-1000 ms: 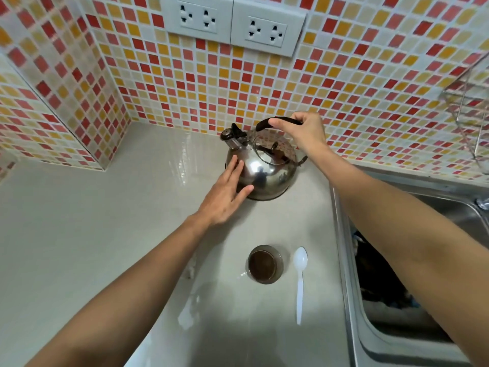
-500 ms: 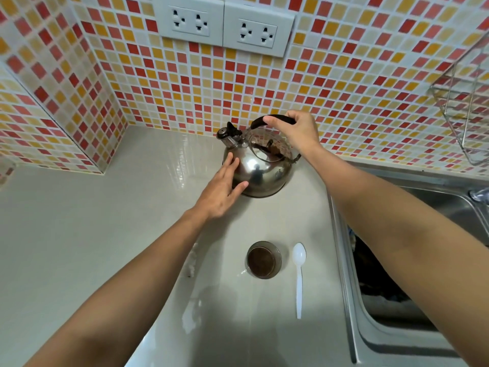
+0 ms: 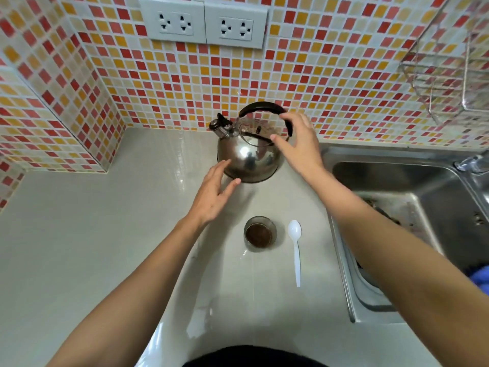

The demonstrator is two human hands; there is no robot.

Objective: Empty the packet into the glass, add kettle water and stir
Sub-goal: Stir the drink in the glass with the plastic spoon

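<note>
We saw the steel kettle (image 3: 248, 157) standing on the pale counter (image 3: 79, 247), close to the mosaic tile wall (image 3: 317, 83) and just left of the sink (image 3: 412, 197). Its black handle (image 3: 260, 106) arched upright over the lid, and the spout pointed toward the upper left.

Our right hand (image 3: 301, 144) hovered at the kettle's right side, fingers spread and loose; the upper fingertips lay over the right end of the handle, but they were not wrapped around it, and we could not tell whether they touched it. Our left hand (image 3: 214, 197) was flat and released as well, fingers stretched toward the lower left of the kettle body, the tips right at its edge; whether they touched the steel we could not tell.

Nearer to us, the small glass (image 3: 260, 233) stood on the counter with dark brown powder in its bottom. Just to its right, apart from it, the white plastic spoon (image 3: 296, 250) lay flat, bowl toward the wall and handle pointing back at us.

Two double wall sockets (image 3: 203, 22) sat high on the tiles above the kettle, and a wire rack (image 3: 444, 64) hung at the upper right, over the sink
</note>
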